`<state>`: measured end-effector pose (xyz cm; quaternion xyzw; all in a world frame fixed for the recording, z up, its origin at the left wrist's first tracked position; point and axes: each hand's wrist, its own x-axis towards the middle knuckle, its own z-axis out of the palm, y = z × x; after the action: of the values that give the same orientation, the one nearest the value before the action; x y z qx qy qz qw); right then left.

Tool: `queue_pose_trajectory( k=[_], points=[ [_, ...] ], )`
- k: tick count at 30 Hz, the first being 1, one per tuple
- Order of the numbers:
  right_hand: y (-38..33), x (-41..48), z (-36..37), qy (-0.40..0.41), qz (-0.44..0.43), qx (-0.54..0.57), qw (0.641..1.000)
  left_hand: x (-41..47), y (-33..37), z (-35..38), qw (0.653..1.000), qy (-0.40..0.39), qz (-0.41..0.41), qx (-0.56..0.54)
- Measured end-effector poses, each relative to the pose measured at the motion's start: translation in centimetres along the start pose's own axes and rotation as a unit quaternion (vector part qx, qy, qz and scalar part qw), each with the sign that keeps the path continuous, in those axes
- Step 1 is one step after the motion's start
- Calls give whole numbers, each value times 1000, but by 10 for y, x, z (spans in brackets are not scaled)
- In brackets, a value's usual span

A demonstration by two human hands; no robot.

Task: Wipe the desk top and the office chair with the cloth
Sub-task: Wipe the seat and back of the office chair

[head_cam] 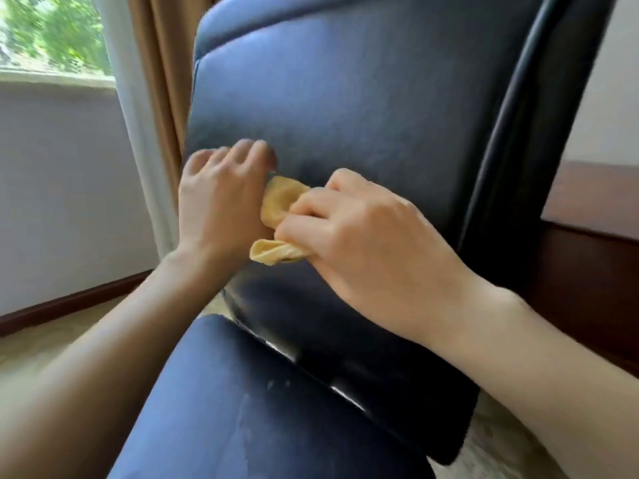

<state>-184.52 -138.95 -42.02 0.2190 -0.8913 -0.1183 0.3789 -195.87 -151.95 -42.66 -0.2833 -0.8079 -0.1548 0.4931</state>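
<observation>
A dark blue leather office chair (345, 98) fills the view, its backrest upright and its seat (242, 409) in the foreground. A bunched yellow cloth (276, 202) lies against the lower backrest. My right hand (363, 236) grips the cloth with curled fingers. My left hand (218, 198) rests beside it on the backrest's left part, fingers spread and lightly bent, its thumb side touching the cloth. The desk is not in view.
A window (52, 32) with a white sill is at the upper left, with a white and a tan curtain (155, 63) beside the chair. Dark wood panelling (587, 271) stands to the right. Light carpet (52, 340) covers the floor.
</observation>
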Motion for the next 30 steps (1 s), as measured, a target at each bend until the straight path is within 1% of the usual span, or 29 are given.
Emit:
queue_pose_trajectory(
  k=[2,4,6,8,9,11,12,13,14,15,16,17,19,20,21,22,25,30],
  points=[
    [30,24,-29,33,4,-30,999,62,10,-10,999,32,-35,-21],
    [67,47,-66,70,16,-33,997,127,23,-21,997,17,-42,-56],
    [109,68,-98,113,26,-28,993,190,37,-32,994,-40,-34,-101],
    [149,84,-126,146,47,-25,988,234,53,-37,974,-121,-34,-190],
    [177,95,-144,169,66,-16,983,259,65,-40,958,-158,-54,-234],
    [212,106,-157,197,97,6,976,276,86,-29,931,-231,-102,-266],
    [232,112,-163,193,117,36,973,284,96,-22,926,-269,-94,-247],
    [255,121,-171,185,138,90,969,299,106,-17,914,-331,-85,-219],
    [270,126,-174,177,167,160,957,307,116,-16,894,-394,-91,-191],
    [279,127,-172,160,208,242,934,309,123,-13,873,-447,-105,-162],
    [286,126,-171,135,257,329,899,310,131,-13,858,-478,-123,-141],
    [290,124,-169,104,306,411,853,312,136,-16,849,-494,-138,-127],
    [281,113,-162,66,381,518,763,306,149,-25,857,-489,-130,-98],
    [275,109,-161,57,404,544,733,306,156,-31,864,-479,-124,-96],
    [269,105,-161,58,420,556,714,306,164,-38,870,-470,-116,-95],
    [264,100,-161,66,434,553,708,305,173,-45,873,-466,-110,-94],
    [253,81,-172,88,470,523,706,291,201,-61,882,-449,-107,-98],
    [240,43,-206,63,476,541,691,269,227,-88,884,-449,-73,-108]
  ],
)
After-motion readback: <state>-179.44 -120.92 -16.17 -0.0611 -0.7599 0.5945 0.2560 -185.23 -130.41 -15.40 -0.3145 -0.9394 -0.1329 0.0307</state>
